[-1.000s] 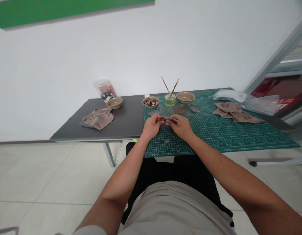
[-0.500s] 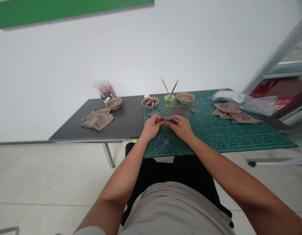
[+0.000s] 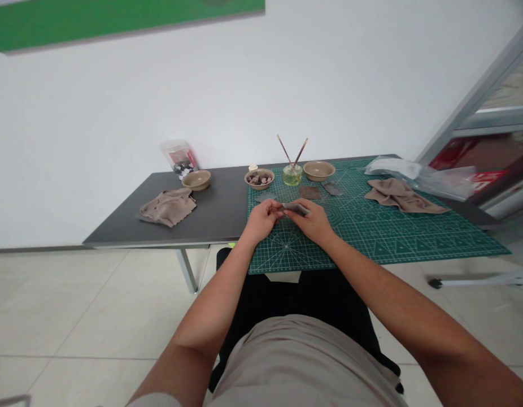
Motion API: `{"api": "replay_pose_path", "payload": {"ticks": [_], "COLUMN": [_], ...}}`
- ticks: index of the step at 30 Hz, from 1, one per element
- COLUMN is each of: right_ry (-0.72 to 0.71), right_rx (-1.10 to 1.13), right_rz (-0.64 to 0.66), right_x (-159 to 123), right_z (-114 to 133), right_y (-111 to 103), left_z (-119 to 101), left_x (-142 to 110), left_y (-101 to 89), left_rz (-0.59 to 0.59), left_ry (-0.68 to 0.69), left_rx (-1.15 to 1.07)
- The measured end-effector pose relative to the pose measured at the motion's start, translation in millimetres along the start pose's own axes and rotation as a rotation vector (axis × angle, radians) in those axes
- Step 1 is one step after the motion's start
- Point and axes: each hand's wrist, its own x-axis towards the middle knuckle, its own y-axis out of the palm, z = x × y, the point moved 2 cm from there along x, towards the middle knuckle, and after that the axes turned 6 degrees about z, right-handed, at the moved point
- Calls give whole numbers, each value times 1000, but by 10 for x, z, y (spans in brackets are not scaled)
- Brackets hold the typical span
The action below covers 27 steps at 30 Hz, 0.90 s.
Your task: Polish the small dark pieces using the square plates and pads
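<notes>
Both my hands meet over the near left part of the green cutting mat (image 3: 371, 232). My right hand (image 3: 314, 220) is closed round a small grey sheet (image 3: 296, 208), which sticks out towards the left. My left hand (image 3: 261, 217) pinches something small against that sheet; I cannot make out what it is. Just beyond the hands lie several more small grey and brown sheets (image 3: 310, 193) on the mat.
A bowl of small dark pieces (image 3: 259, 178), a glass with two brushes (image 3: 292, 172) and an empty tan bowl (image 3: 318, 170) stand at the back. Another tan bowl (image 3: 196, 180), a plastic jar (image 3: 179, 158) and a brown cloth (image 3: 167, 206) lie left; a second cloth (image 3: 399, 196) and plastic bags (image 3: 418, 172) right.
The hands stay together on the grey sheet with only slight finger movement. The view has drifted a little.
</notes>
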Motion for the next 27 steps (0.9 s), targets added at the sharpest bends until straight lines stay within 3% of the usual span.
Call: {"api": "replay_pose_path", "payload": {"ticks": [6, 13, 22, 27], "right_ry": [27, 66, 56, 36], "right_rx": [33, 1, -37, -41], "right_rz": [-46, -69, -47, 5], "right_x": [-8, 12, 20, 28], "right_z": [-11, -15, -8, -27], "right_y": [-5, -23, -18, 2], "left_z": [14, 10, -5, -49], "left_x": [5, 33, 13, -2], "left_y": [3, -1, -31, -51], "left_rz": [15, 5, -21, -76], "left_ry": [32, 164, 73, 60], "left_rx": [-41, -87, -57, 137]}}
